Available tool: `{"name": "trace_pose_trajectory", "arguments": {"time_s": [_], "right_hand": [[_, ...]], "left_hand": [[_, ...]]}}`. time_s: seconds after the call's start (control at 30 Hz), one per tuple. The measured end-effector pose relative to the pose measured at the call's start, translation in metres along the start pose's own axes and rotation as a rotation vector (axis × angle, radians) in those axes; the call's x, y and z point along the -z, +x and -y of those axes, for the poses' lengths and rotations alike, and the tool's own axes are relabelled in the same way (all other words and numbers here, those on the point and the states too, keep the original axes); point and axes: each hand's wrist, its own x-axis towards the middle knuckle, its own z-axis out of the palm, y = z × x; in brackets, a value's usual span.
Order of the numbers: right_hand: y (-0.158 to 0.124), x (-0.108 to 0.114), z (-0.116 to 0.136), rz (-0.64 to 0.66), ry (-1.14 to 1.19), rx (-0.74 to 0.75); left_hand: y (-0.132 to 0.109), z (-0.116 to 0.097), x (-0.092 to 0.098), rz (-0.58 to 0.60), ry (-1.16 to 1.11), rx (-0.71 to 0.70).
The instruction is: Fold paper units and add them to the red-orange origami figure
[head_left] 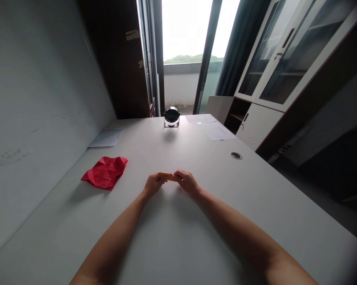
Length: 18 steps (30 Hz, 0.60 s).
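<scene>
A small, narrow piece of folded orange paper [167, 176] is held between my two hands, above the white table. My left hand [153, 184] grips its left end with the fingers closed. At the other end, the fingers of my right hand [187, 181] pinch the paper. Parts of the paper are covered by my fingers. To the left of my hands lies a sheet of red paper [106, 173], covered in creases and partly raised off the table, with a shadow below it.
The white table [172, 245] meets a wall on the left. A small round black device on a stand [171, 116] is at the far edge. White papers [218, 130] lie back right, more sheets [106, 137] back left. A cable hole [236, 155] sits near the right edge.
</scene>
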Motion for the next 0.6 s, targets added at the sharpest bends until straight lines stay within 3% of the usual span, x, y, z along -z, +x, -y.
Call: {"name": "trace_pose_trajectory", "arguments": {"time_s": [0.6], "right_hand": [[-0.0010, -0.0031, 0.0037, 0.093, 0.001, -0.004]], "left_hand": [[0.0018, 0.0049, 0.0009, 0.054, -0.106, 0.032]]}}
